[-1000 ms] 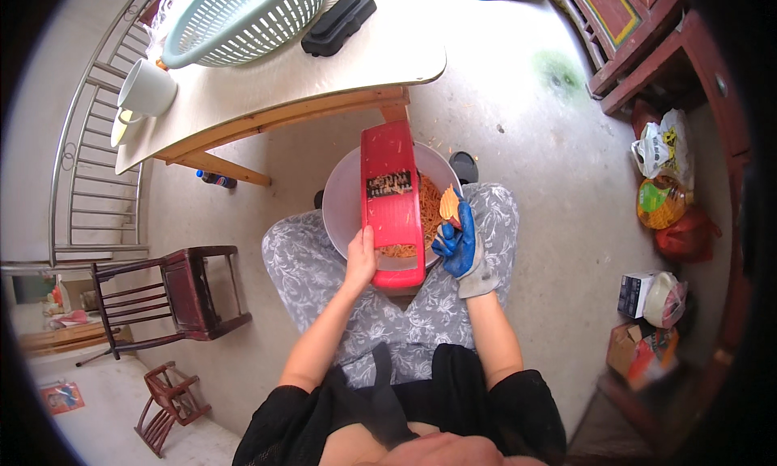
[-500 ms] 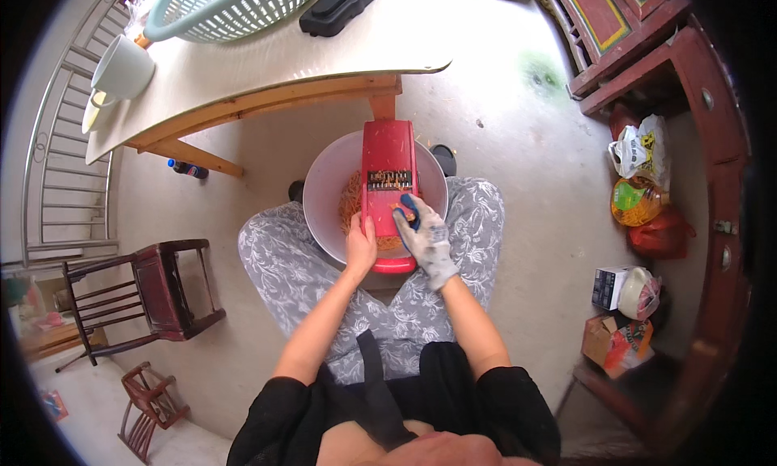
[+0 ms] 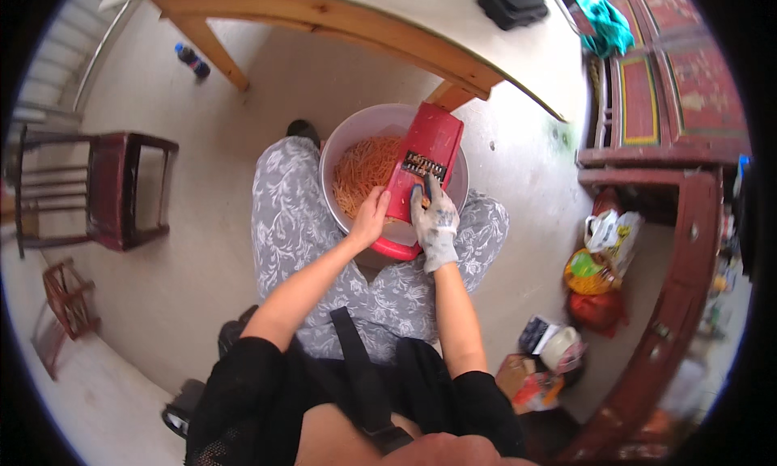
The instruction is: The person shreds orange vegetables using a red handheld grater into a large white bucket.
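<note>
A red mandoline grater lies tilted across a whitish basin, its handle end toward me. Orange shreds, which look like carrot, fill the basin's bottom. My bare left hand is closed on the grater's left edge, near the handle. My right hand, in a pale glove with blue on the fingers, presses on the grater's face just below the toothed blade. A small orange carrot piece shows at its fingers, mostly hidden. The basin sits between my knees.
A table with wooden legs stands ahead, a black case on it. A dark bottle is on the floor beneath. Wooden chairs stand left. Bags and boxes sit at right beside a red cabinet.
My view has swung, so the room sits differently in it. The grater now leans to the right over the basin, uncovering more shreds. My gloved fingers are nearer the blade.
</note>
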`<state>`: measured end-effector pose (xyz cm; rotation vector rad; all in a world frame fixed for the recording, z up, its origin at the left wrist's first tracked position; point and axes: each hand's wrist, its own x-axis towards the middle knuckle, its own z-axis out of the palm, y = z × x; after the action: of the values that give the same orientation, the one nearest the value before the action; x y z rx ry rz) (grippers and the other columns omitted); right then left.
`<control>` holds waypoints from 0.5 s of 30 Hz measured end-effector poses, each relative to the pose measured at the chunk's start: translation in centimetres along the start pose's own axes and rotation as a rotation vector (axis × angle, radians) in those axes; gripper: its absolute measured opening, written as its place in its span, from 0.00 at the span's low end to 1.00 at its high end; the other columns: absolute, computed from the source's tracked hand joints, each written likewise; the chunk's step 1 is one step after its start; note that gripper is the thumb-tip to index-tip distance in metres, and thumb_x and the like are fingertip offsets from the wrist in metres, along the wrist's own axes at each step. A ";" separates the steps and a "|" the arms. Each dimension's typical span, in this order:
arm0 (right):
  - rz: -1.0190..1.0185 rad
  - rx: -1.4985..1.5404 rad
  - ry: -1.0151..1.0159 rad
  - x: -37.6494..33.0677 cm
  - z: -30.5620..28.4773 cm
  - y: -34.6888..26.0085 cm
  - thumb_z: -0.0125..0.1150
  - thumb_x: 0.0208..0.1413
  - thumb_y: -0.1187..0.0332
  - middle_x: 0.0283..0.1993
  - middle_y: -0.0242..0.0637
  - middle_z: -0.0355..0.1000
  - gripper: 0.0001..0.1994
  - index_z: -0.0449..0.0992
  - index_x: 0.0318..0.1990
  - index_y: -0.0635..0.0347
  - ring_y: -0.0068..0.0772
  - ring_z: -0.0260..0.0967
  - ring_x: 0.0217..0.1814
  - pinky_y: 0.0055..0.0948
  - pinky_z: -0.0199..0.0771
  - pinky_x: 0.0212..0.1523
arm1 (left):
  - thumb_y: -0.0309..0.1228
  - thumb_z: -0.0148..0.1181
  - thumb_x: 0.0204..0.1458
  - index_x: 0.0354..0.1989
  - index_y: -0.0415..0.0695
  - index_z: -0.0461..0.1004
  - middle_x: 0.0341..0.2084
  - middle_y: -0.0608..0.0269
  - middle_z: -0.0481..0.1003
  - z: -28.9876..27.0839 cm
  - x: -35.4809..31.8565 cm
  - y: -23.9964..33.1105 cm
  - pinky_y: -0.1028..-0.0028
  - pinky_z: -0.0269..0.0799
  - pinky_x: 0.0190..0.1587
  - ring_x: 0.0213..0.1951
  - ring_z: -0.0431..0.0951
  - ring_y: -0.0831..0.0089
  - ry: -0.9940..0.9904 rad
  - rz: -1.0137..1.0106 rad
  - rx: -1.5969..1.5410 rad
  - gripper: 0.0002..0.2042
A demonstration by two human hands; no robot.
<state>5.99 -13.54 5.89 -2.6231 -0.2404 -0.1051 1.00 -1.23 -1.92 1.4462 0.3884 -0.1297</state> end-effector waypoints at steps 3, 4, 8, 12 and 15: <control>-0.071 -0.013 0.066 -2.7 -0.4 0.1 0.56 0.52 0.64 0.30 0.48 0.73 0.17 0.71 0.48 0.63 0.47 0.73 0.30 0.41 0.72 0.33 | 0.41 0.41 0.61 0.45 0.37 0.65 0.32 0.54 0.72 0.1 -0.3 -0.2 0.72 0.68 0.35 0.34 0.72 0.68 0.061 0.050 0.046 0.18; 0.002 0.069 0.029 -3.1 -0.3 -0.3 0.56 0.53 0.63 0.31 0.48 0.73 0.17 0.72 0.47 0.63 0.46 0.73 0.29 0.42 0.72 0.32 | 0.42 0.41 0.61 0.46 0.38 0.65 0.30 0.59 0.72 0.1 -0.3 -0.4 0.74 0.69 0.30 0.31 0.72 0.72 0.097 0.078 0.055 0.18; 0.066 -0.180 0.154 3.9 2.4 1.2 0.47 0.58 0.59 0.32 0.52 0.72 0.18 0.69 0.49 0.62 0.53 0.72 0.35 0.44 0.71 0.37 | 0.40 0.42 0.61 0.45 0.37 0.66 0.33 0.50 0.73 0.8 -0.6 0.1 0.70 0.69 0.38 0.34 0.74 0.65 0.066 0.056 0.050 0.17; 0.246 -0.215 -0.203 3.2 0.3 -1.5 0.45 0.58 0.55 0.33 0.54 0.73 0.21 0.64 0.55 0.56 0.56 0.72 0.37 0.46 0.71 0.36 | 0.41 0.43 0.60 0.46 0.37 0.67 0.34 0.46 0.74 -0.1 -1.4 0.8 0.64 0.67 0.43 0.39 0.75 0.56 0.091 -0.082 0.110 0.18; 0.025 -0.171 -0.117 1.2 -0.1 -1.1 0.47 0.58 0.60 0.30 0.52 0.73 0.17 0.66 0.52 0.55 0.57 0.72 0.31 0.45 0.71 0.31 | 0.42 0.43 0.60 0.47 0.39 0.67 0.36 0.43 0.73 1.1 -1.0 0.7 0.61 0.67 0.43 0.42 0.73 0.49 0.068 -0.100 0.087 0.18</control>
<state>6.95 -12.44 6.65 -2.8052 -0.2479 0.0381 0.47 -2.34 -0.81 1.5205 0.5161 -0.1799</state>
